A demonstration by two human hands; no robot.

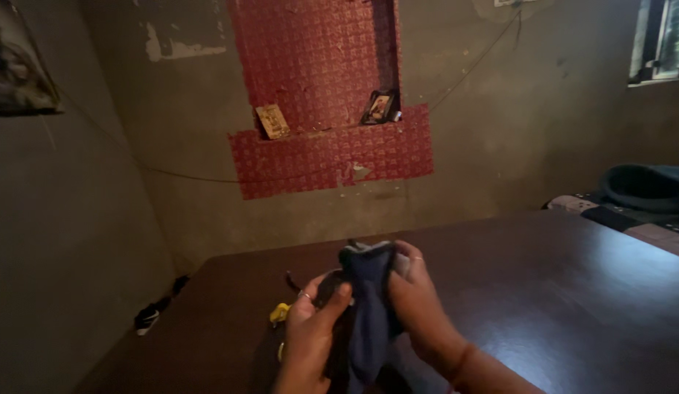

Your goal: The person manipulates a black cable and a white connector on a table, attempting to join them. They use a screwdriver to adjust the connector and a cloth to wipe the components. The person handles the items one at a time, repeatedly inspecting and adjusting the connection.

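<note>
Your left hand [310,332] is clamped on the lower left edge of a dark blue, soft knitted cloth with a grey band at its top [369,306], the thumb pressed across the fabric and a ring showing on one finger. That cloth hangs bunched and limp between both hands, raised above the near edge of the broad dark brown polished wooden table [558,292], not lying on it. Your right hand [416,306] is closed on the cloth's right side, fingers curled behind it and thumb in front, with a thin orange thread around the wrist.

By the look of it you are mid-handling: the cloth is gathered and held upright, not yet spread or laid down. Any next move would call for both grips to stay firm, since the fabric is slack and would sag or slip from a loose pinch.

Starting at the far left, a dark shoe with a white sole [147,319] lies on the floor by the rough grey wall. Just left of your hand a small yellow object [279,314] rests on the table; what it is cannot be told. Beyond, a red patterned covering [332,157] lines a wall niche holding a small framed picture [380,107]. At far right, dark folded bedding [642,188] lies heaped, soft and rounded.
</note>
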